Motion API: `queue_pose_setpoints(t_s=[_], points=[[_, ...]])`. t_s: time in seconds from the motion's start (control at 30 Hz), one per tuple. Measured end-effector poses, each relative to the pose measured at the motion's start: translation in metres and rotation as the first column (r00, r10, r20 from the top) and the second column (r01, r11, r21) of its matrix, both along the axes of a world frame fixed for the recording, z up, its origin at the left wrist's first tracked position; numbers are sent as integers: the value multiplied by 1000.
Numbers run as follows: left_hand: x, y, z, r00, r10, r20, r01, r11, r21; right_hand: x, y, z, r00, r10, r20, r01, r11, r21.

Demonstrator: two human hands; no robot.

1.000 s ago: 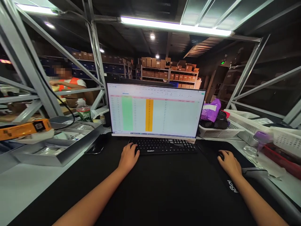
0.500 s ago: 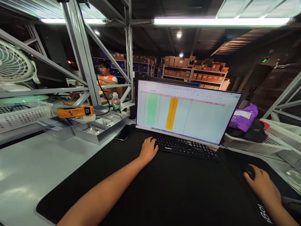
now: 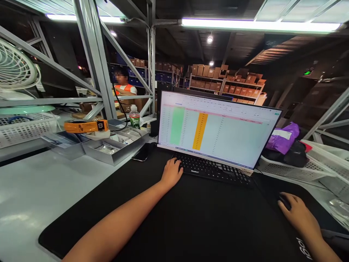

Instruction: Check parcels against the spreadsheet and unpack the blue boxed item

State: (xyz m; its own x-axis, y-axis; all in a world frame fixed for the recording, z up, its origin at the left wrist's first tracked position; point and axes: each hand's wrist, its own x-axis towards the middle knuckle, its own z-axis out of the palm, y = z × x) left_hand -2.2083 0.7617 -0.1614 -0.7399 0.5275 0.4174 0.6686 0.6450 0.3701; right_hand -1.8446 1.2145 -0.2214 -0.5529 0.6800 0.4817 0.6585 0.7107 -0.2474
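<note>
My left hand (image 3: 171, 172) rests on the left end of a black keyboard (image 3: 209, 170), its fingers stretched over the keys. At the right of the black desk mat (image 3: 207, 214), my right hand (image 3: 299, 211) is wrapped over a dark computer mouse (image 3: 284, 201), which shows only in part between thumb and fingers. Behind the keyboard stands a monitor (image 3: 234, 134) with a spreadsheet that has a green and an orange column; its text is too small to read. A phone (image 3: 141, 153) lies left of the keyboard.
Grey trays (image 3: 114, 154) with small parts, an orange tape roll (image 3: 85, 126) and a bottle (image 3: 134, 117) stand at the left. A fan (image 3: 16, 67) is beyond. White baskets (image 3: 297, 171) hold a purple bag (image 3: 285, 137). A person (image 3: 125, 88) sits behind the metal frame.
My right hand and the mouse have shifted slightly left. My left hand stays on the keyboard. The whole view has moved a little.
</note>
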Motion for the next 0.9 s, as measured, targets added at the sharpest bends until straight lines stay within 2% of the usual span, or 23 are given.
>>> queue_pose_setpoints(t_s=[0.2, 0.33, 0.7, 0.9], points=[[-8, 2, -9, 998, -5, -64, 7, 1000, 30, -2, -19, 12, 996, -50, 74, 51, 999, -4], [-14, 4, -13, 996, -11, -83, 14, 999, 37, -3, -27, 17, 997, -47, 61, 48, 999, -9], [-6, 0, -7, 998, -1, -57, 2, 1000, 11, -2, -8, 7, 999, -36, -8, 36, 999, -28], [-9, 2, -10, 995, -11, -97, 14, 999, 33, -5, -14, 11, 999, -46, -3, 46, 999, 9]])
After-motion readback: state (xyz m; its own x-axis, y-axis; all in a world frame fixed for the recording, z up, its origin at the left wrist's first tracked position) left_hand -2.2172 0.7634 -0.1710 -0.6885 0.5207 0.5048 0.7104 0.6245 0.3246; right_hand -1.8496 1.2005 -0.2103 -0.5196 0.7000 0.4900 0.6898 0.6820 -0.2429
